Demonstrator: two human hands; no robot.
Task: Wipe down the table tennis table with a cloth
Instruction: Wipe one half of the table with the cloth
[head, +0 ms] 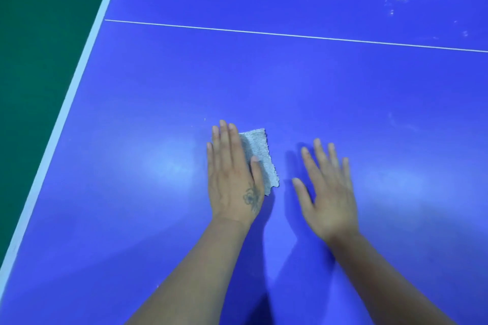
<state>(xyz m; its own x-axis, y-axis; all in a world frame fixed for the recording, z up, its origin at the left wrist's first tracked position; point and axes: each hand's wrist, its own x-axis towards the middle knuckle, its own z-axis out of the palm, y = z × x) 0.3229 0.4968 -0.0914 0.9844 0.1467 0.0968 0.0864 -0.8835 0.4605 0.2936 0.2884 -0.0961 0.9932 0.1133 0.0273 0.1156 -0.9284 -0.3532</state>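
The left hand (232,179) is pressing flat on a small gray cloth (260,158) on the blue counter (290,82). The right hand (327,192) is spreading its fingers wide beside it.

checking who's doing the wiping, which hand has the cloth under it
The left hand: it lies flat with straight fingers on the grey cloth, pressing it to the blue table. The right hand is spread open beside it with no cloth under it.

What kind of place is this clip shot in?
Likely an indoor sports hall: a blue table with white centre line and edge stripe, over green floor.
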